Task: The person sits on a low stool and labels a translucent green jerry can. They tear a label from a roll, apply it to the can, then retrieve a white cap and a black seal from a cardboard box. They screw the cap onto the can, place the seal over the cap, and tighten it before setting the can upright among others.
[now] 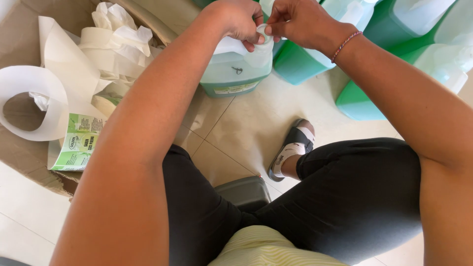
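Both arms outstretched, left hand [240, 20] and right hand [299, 20] close together, fingertips pinched.

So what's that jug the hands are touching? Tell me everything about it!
The jug is a boxy, see-through plastic container, whitish on top, with pale green liquid filling its lower part. A label strip runs along the bottom of its front. It stands upright on the pale tiled floor, beside other green jugs. The left hand and right hand meet at its top, pinching a small white ring by the neck.
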